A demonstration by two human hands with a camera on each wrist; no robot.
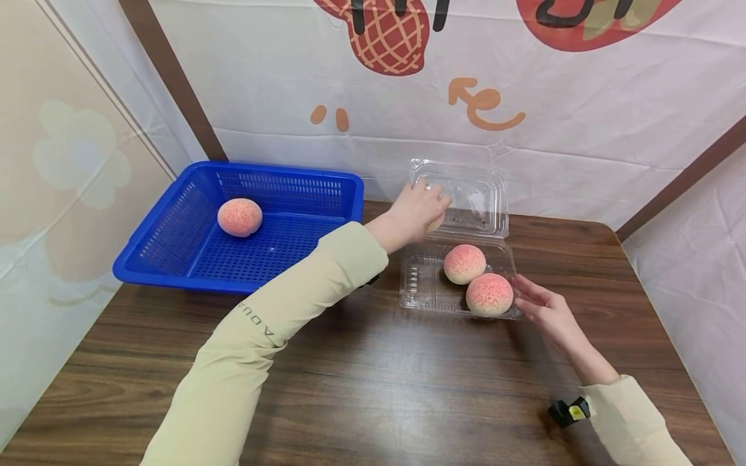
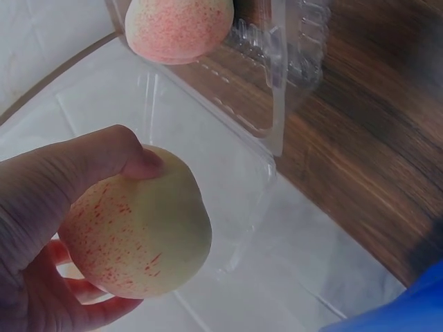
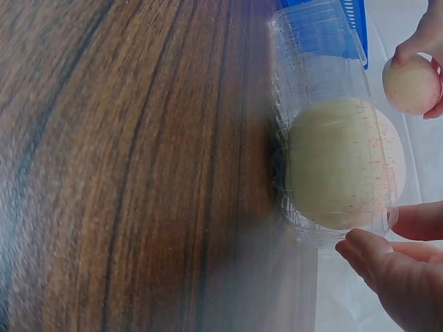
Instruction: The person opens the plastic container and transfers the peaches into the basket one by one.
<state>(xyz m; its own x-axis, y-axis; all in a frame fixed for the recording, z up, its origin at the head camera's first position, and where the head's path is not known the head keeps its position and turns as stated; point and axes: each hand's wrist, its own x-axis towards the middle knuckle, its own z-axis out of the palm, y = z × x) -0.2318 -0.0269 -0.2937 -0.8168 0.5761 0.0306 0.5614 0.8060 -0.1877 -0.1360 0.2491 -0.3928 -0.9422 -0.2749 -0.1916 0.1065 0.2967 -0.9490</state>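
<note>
My left hand [image 1: 418,212] grips a peach [image 2: 152,228], pale with pink speckles, thumb on top and fingers beneath. It is raised over the hinge side of a clear plastic clamshell box [image 1: 423,288]; from above, the hand mostly hides this peach. Two more peaches, a farther one [image 1: 464,263] and a nearer one [image 1: 490,296], sit side by side in the right half of the box. At the box's right edge, my right hand [image 1: 550,314] pinches the rim between thumb and fingers. The box's lid [image 1: 478,194] stands raised toward the back.
To the left stands a blue plastic basket [image 1: 291,171] with one peach [image 1: 239,217] inside. Basket and box both rest on a brown wood-grain table [image 1: 408,388]. A printed white cloth [image 1: 262,84] hangs behind, close to the raised lid.
</note>
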